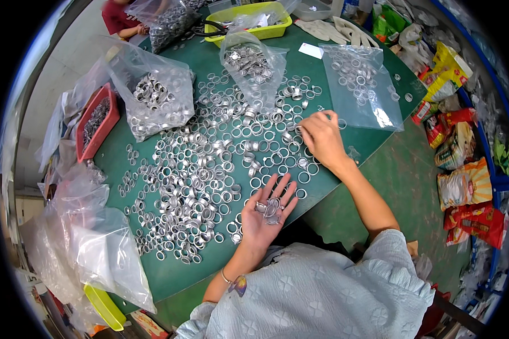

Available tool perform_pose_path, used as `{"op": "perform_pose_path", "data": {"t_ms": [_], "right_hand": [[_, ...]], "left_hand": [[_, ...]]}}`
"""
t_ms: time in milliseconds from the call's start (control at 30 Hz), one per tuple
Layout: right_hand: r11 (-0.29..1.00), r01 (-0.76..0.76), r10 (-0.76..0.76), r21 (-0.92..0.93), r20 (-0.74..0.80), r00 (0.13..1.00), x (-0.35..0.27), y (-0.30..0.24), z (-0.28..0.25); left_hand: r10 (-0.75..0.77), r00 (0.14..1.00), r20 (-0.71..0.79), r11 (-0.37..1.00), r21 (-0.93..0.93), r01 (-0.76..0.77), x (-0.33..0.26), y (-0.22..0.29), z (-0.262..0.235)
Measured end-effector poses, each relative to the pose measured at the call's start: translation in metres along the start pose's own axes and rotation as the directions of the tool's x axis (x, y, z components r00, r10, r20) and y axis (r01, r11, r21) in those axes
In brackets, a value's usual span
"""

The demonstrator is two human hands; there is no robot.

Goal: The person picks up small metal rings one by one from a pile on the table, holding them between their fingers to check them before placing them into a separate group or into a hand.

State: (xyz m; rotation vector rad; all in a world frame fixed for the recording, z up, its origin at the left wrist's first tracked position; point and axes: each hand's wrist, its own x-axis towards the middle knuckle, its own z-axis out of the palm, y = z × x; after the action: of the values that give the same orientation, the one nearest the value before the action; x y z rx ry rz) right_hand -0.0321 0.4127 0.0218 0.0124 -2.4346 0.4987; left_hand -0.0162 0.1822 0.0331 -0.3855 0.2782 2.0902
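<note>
Several small silver metal rings lie spread over a green table. My left hand is palm up at the near edge of the spread, fingers apart, with a small heap of rings resting in the palm. My right hand lies palm down on the rings at the right side of the spread, fingertips pressed among them; whether it pinches one is hidden.
Clear plastic bags of rings stand at the back left, centre and right. A red tray sits at the left, a yellow tray at the back. Another person sits far left. Snack packets lie on the floor.
</note>
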Motion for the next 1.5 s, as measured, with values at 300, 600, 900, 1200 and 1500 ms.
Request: {"op": "perform_pose_path", "data": {"t_ms": [300, 600, 900, 1200, 1500], "right_hand": [[0.935, -0.146, 0.017, 0.324, 0.372, 0.928, -0.013, -0.042, -0.036], [0.914, -0.192, 0.082, 0.359, 0.299, 0.951, -0.021, -0.041, -0.032], [0.973, -0.221, 0.216, 0.07, 0.081, 0.973, -0.011, -0.036, -0.015], [0.666, -0.405, 0.387, 0.627, 0.173, 0.905, 0.002, -0.017, -0.003], [-0.416, -0.317, 0.549, 0.853, 0.513, 0.66, -0.017, 0.021, -0.044]], "left_hand": [[-0.079, 0.993, 0.083, 0.982, -0.165, 0.092, 0.009, 0.002, -0.032], [-0.006, 0.974, -0.227, 0.999, 0.049, 0.017, 0.004, -0.006, 0.01], [-0.107, 0.992, -0.06, 0.989, -0.105, 0.1, 0.006, -0.001, -0.026], [-0.139, 0.989, -0.059, 0.99, -0.047, 0.136, 0.0, 0.003, -0.016], [-0.163, 0.972, -0.168, 0.986, 0.002, 0.166, -0.002, 0.0, -0.012]]}}
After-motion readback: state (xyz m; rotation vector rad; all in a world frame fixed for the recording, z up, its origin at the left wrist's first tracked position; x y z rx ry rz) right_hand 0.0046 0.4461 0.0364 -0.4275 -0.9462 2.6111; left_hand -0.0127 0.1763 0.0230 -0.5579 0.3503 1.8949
